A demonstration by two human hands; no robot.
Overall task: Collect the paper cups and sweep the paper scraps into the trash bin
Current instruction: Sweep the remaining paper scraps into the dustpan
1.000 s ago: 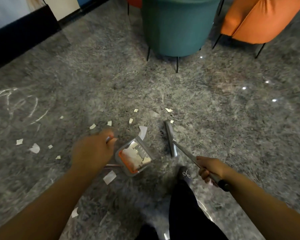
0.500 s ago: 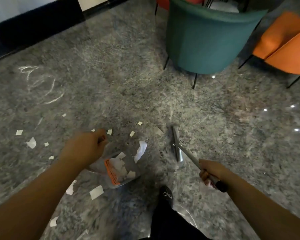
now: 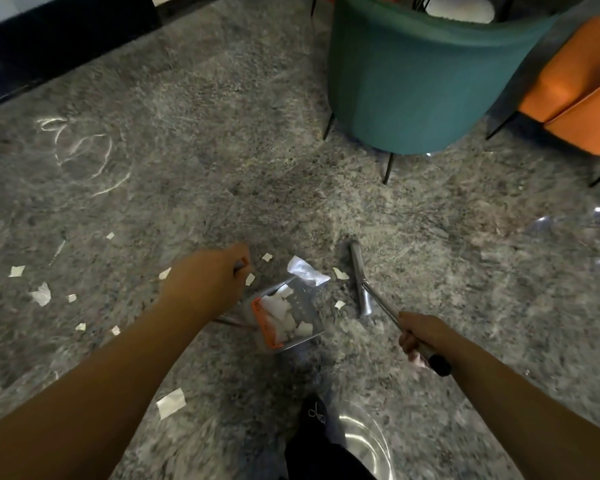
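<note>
I've swung the dustpan (image 3: 284,317) back right beside the broom (image 3: 361,278), left hand (image 3: 205,285) and right hand (image 3: 420,334) each gripping a handle, paper scraps (image 3: 42,294) left unswept far left

I see white paper scraps (image 3: 41,294) scattered on a mottled grey, speckled stone floor (image 3: 222,150) with pale chalk-like scrawls at far left. A grey dustpan (image 3: 284,315) with an orange edge holds more white pieces. The broom (image 3: 361,278) is silver-grey with a black grip. Far right stand a teal chair (image 3: 413,88) and an orange chair (image 3: 575,95).
</note>
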